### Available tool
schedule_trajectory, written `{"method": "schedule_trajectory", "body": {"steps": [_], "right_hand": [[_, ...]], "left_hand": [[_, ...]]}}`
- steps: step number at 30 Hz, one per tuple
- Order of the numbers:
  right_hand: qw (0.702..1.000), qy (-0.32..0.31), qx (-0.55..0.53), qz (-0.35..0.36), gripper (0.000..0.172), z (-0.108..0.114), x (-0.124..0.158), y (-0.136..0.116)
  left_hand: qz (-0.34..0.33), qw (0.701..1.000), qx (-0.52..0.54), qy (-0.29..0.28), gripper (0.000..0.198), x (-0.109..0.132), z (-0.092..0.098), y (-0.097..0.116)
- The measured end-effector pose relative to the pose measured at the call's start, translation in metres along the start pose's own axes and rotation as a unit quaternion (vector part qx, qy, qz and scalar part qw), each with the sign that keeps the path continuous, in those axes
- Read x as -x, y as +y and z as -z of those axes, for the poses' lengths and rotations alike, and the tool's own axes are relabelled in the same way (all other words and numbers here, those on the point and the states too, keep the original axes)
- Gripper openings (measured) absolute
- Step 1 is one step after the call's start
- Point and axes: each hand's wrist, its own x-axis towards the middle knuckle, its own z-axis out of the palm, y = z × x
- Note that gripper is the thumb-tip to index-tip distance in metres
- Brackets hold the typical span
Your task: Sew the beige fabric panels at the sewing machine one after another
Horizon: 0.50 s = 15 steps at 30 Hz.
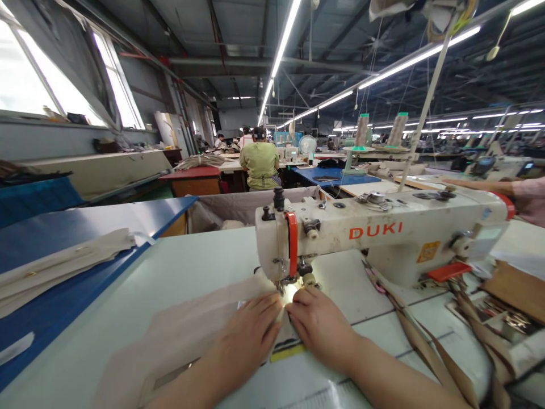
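A white sewing machine [323, 227] marked DUKI stands on the pale table, its needle area lit. My left hand [251, 328] lies on a thin, pale piece of fabric [170, 326], fingers together and pinching its edge close to the presser foot [283, 287]. My right hand [318, 319] is just to the right, its fingers curled down at the same edge. The fingertips of both hands nearly meet below the needle, and they partly hide the cloth between them. The fabric spreads leftward over the table.
Thread scissors [374, 278] and brown fabric strips [419, 341] lie right of the machine. A tray of small metal parts [513, 324] is at far right. Folded beige fabric [63, 261] rests on the blue table [102, 218] at left. A co-worker's arm [481, 186] reaches in behind the machine.
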Motion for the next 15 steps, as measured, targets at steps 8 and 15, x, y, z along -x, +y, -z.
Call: {"method": "schedule_trajectory", "body": {"steps": [8,15], "right_hand": [[1.000,0.014,-0.013,-0.009,0.020,0.0025,0.0025,0.0052],[1.000,0.001,-0.011,0.008,0.020,-0.0013,-0.0014,0.0020]], "left_hand": [[0.015,0.999,0.014,-0.045,0.032,-0.0031,0.0046,0.0017],[0.012,0.998,0.000,-0.059,0.035,-0.0007,0.0073,0.0002]]}}
